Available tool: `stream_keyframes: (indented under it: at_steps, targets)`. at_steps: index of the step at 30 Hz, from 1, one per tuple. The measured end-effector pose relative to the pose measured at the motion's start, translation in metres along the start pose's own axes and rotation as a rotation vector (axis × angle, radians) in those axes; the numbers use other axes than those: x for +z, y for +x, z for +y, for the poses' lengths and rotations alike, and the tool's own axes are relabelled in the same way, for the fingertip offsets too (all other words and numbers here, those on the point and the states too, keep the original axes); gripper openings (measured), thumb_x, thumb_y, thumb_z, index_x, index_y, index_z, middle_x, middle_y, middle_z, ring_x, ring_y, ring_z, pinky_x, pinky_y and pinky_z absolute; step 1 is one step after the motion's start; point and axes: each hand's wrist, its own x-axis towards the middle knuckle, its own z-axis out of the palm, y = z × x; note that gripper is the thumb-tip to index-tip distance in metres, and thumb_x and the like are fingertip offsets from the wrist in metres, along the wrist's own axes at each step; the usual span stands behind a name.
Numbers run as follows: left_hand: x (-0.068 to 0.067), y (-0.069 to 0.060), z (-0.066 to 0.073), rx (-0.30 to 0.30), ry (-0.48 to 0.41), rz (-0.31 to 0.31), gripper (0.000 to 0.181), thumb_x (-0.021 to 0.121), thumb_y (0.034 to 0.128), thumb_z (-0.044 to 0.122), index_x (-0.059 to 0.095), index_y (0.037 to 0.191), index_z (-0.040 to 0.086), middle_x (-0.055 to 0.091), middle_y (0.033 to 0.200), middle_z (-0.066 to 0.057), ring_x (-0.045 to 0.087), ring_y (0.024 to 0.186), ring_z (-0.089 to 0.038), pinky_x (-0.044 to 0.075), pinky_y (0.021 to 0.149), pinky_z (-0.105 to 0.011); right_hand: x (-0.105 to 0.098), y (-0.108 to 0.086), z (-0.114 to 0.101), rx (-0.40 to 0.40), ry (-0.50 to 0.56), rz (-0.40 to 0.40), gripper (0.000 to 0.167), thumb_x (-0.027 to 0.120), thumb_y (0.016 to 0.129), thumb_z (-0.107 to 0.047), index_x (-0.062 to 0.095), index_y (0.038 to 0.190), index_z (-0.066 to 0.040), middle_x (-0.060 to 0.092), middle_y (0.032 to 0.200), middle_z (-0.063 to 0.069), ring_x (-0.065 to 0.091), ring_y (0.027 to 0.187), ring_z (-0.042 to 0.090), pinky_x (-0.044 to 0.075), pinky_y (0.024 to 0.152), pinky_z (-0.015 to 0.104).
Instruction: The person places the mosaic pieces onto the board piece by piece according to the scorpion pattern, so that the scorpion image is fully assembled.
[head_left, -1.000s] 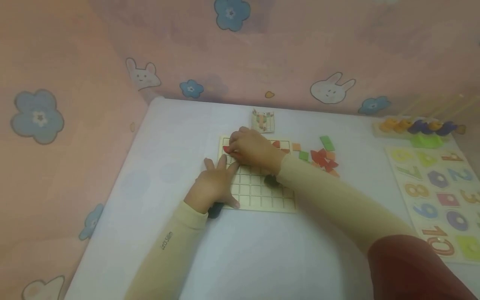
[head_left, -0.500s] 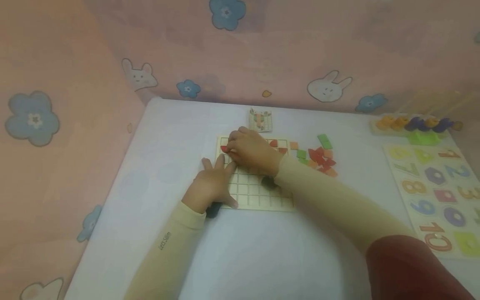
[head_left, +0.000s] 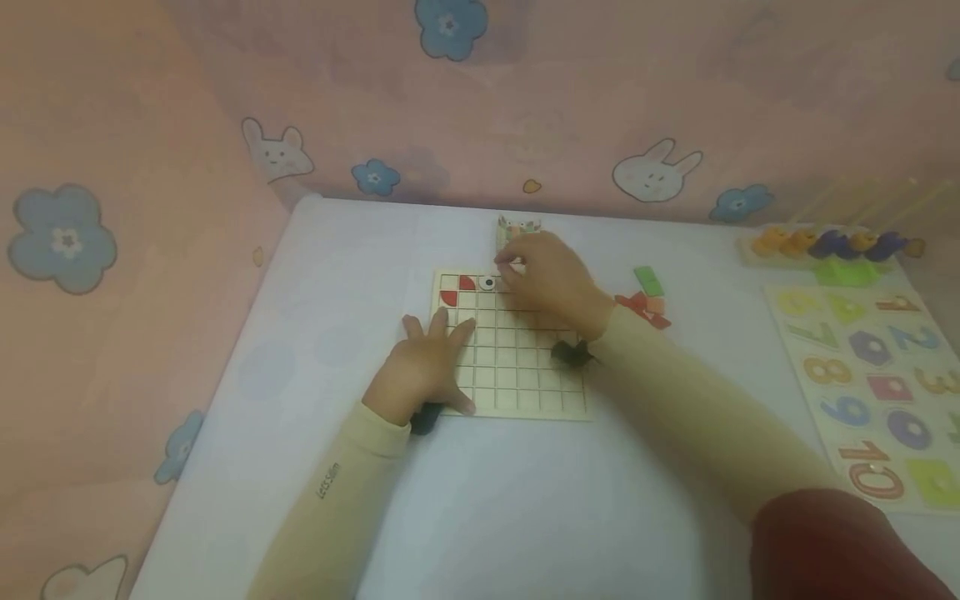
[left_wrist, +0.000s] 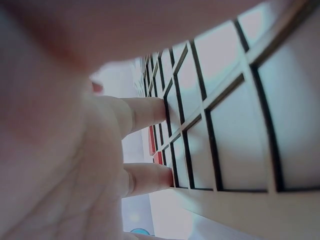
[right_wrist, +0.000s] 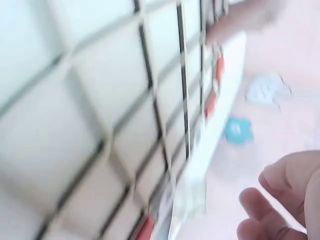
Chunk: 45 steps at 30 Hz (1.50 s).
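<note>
In the head view, my left hand [head_left: 420, 367] rests with spread, straight fingers on the left edge of a pale grid board [head_left: 517, 402]. Two of its fingertips touch the grid in the left wrist view. Red quarter-circle tiles [head_left: 467, 283] lie in cells at the board's upper left, beside a white tile with a black eye dot [head_left: 487, 283]. Over the upper right of the board hovers my right hand [head_left: 558, 279], its fingers loosely bent. Nothing shows between those fingers in the right wrist view. This hand partly covers a small picture card [head_left: 517, 225] behind the board.
Loose red tiles [head_left: 643, 308] and green tiles [head_left: 649, 281] lie right of the board, partly hidden by the right arm. Farther right are a number puzzle board [head_left: 832, 400] and a peg stand with orange and blue pieces [head_left: 828, 244]. A pink patterned wall [head_left: 480, 108] borders the table.
My right hand has lifted off the upper left cells and moved right, uncovering the red tiles and the eye tile. The left hand has kept its place on the board.
</note>
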Motion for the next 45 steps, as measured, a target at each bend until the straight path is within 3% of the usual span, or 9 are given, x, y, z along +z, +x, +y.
stream_keyframes:
  at_steps: [9,11,17,19,23,28,36,40,45]
  targets:
    - [0.0,-0.001,0.001,-0.011,-0.023,-0.005,0.127,0.1,0.0676,0.051,0.028,0.169,0.022,0.024,0.167,-0.02,0.028,0.137,-0.055,0.058,0.079,-0.042,-0.038,-0.041,0.062,0.207,0.104,0.061,0.036,0.063,0.105,-0.031,0.072,0.132,-0.009,0.066,0.134,0.009,0.054,0.115,0.03,0.042,0.105,0.053]
    - [0.0,-0.001,0.001,-0.014,-0.027,-0.004,0.128,0.1,0.0674,0.05,0.029,0.169,0.022,0.024,0.167,-0.02,0.027,0.138,-0.055,0.058,0.079,-0.042,-0.041,-0.051,0.071,0.258,0.103,0.034,0.039,0.063,0.106,-0.036,0.07,0.133,-0.009,0.063,0.134,0.01,0.051,0.116,0.032,0.038,0.11,0.055]
    - [0.002,0.003,-0.002,-0.028,-0.022,-0.021,0.13,0.1,0.067,0.052,0.026,0.17,0.024,0.021,0.168,-0.019,0.025,0.141,-0.056,0.058,0.081,-0.043,-0.039,-0.073,0.093,0.345,0.068,-0.066,0.04,0.061,0.108,-0.038,0.071,0.132,-0.008,0.065,0.12,0.015,0.062,0.094,0.036,0.051,0.092,0.058]
    - [0.002,0.004,-0.002,-0.031,-0.021,-0.029,0.13,0.099,0.0676,0.053,0.024,0.17,0.024,0.019,0.17,-0.019,0.022,0.143,-0.058,0.057,0.084,-0.044,-0.038,-0.078,0.1,0.319,0.045,-0.079,0.036,0.063,0.107,-0.035,0.074,0.128,-0.008,0.067,0.111,0.015,0.062,0.089,0.035,0.054,0.081,0.055]
    - [0.001,0.001,-0.002,-0.024,-0.037,-0.022,0.129,0.1,0.0677,0.05,0.026,0.17,0.023,0.019,0.17,-0.021,0.02,0.146,-0.061,0.058,0.087,-0.048,-0.035,-0.084,0.11,0.176,-0.035,-0.084,0.024,0.066,0.103,-0.019,0.078,0.12,-0.008,0.069,0.105,0.011,0.062,0.09,0.03,0.053,0.081,0.049]
    - [0.001,0.0,-0.001,-0.017,-0.038,-0.013,0.128,0.1,0.0679,0.049,0.027,0.17,0.022,0.019,0.17,-0.022,0.02,0.145,-0.061,0.058,0.086,-0.047,-0.03,-0.09,0.115,-0.015,-0.186,-0.047,0.026,0.067,0.095,-0.002,0.078,0.118,0.0,0.075,0.118,0.015,0.063,0.118,0.037,0.043,0.11,0.056]
    - [0.001,0.0,-0.001,-0.01,-0.037,-0.014,0.129,0.1,0.0674,0.049,0.027,0.17,0.022,0.02,0.17,-0.021,0.02,0.145,-0.061,0.058,0.085,-0.047,-0.033,-0.094,0.114,-0.03,-0.286,-0.035,0.025,0.068,0.094,-0.006,0.079,0.115,0.0,0.075,0.118,0.016,0.061,0.118,0.038,0.043,0.108,0.055]
    - [0.001,0.0,-0.001,-0.006,-0.035,-0.015,0.129,0.1,0.0677,0.049,0.027,0.17,0.022,0.02,0.17,-0.021,0.02,0.145,-0.061,0.059,0.083,-0.046,-0.036,-0.089,0.111,-0.029,-0.319,-0.086,0.011,0.066,0.093,-0.006,0.076,0.088,-0.006,0.073,0.094,0.008,0.062,0.098,0.032,0.044,0.104,0.051]
    - [0.0,-0.001,0.0,-0.001,-0.033,-0.011,0.128,0.1,0.0676,0.05,0.027,0.17,0.022,0.021,0.169,-0.02,0.023,0.142,-0.059,0.058,0.081,-0.044,-0.037,-0.086,0.111,-0.054,-0.351,-0.1,0.031,0.065,0.089,-0.004,0.053,0.064,-0.016,0.054,0.069,0.0,0.048,0.073,0.025,0.038,0.078,0.042]
